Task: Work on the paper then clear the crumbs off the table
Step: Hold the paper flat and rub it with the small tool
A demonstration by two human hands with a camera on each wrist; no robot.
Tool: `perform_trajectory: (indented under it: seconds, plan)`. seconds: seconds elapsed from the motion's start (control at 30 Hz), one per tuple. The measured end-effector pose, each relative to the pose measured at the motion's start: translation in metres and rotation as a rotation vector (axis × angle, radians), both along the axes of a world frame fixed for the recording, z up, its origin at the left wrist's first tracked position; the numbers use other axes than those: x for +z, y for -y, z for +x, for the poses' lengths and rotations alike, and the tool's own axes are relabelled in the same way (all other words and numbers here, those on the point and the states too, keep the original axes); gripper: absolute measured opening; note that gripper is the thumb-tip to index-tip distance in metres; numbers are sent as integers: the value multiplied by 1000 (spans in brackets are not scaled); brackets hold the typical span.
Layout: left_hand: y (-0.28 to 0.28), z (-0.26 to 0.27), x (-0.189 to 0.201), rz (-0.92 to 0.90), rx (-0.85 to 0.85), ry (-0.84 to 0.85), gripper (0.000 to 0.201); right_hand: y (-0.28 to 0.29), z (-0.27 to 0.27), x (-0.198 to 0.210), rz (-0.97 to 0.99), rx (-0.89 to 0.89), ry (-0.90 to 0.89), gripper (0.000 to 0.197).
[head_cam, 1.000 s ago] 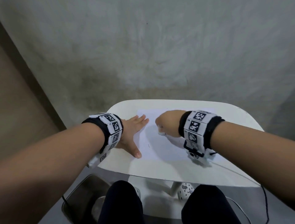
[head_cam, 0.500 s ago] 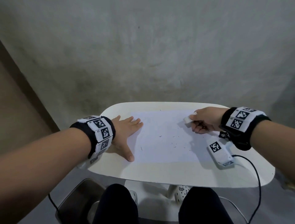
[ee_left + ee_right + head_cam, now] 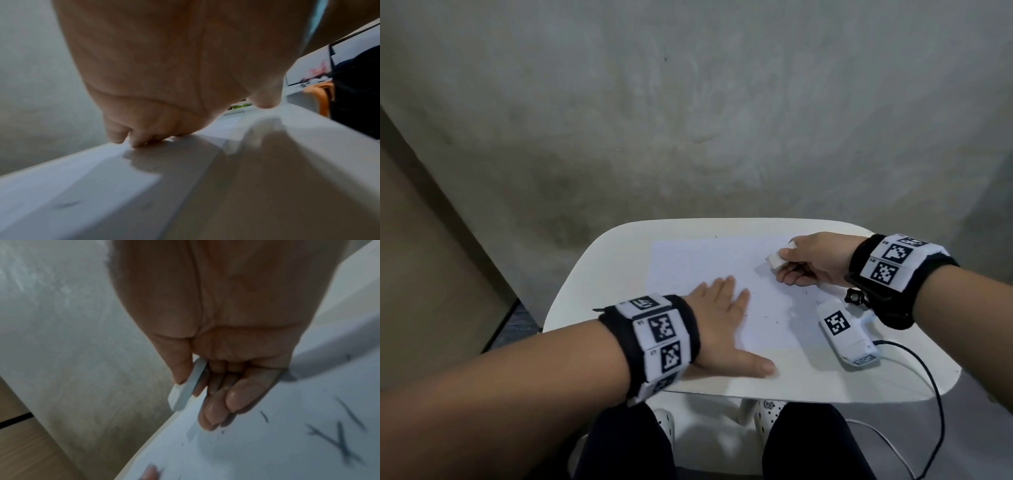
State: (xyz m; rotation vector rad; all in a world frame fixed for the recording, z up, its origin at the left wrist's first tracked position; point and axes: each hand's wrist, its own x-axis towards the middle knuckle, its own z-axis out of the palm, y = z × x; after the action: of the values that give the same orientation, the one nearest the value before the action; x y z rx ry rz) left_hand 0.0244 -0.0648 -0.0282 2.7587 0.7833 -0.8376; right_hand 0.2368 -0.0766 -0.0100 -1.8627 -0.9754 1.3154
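The left hand (image 3: pixel 726 329) lay flat, fingers straight, on the paper (image 3: pixel 698 260). The right hand (image 3: pixel 813 258) pinched an eraser (image 3: pixel 774 261) above it. No writing was legible; dark crumbs (image 3: pixel 806 294) dotted the sheet.

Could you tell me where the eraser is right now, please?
In the head view, the eraser is pinched in the right hand, over the paper's far right corner.

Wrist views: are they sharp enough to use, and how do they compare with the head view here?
Left wrist: soft and smeared, left hand filling the frame, shadow on the table. Right wrist: blurred, yet the eraser is readable. Head: sharpest, evenly lit, wide-angle bending at the edges, paper clear.
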Motion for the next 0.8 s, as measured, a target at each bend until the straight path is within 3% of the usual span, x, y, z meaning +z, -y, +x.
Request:
perform_trajectory:
  seconds: [0.1,0.17,0.33,0.5,0.6,0.73,0.8]
  plan:
    - [0,15,7,-79,-138,65,96,0,1,-2,1,4,15,21]
    - [-20,12,10,-71,-60,139,93,-1,1,-3,-2,12,31,18]
    - [-90,-22,4,57,305,148,112,-3,0,0,-23,72,103,19]
    - [-102,-25,8,38,269,63,126,-5,-3,4,-79,185,231,19]
    - [-99,-20,7,43,263,29,129,-21,-13,8,-104,282,470,19]
    - [-100,-22,6,33,263,36,130,-50,-43,17,-44,495,1010,7]
    - [-100,-23,5,31,258,37,130,-61,-53,16,-71,582,1164,20]
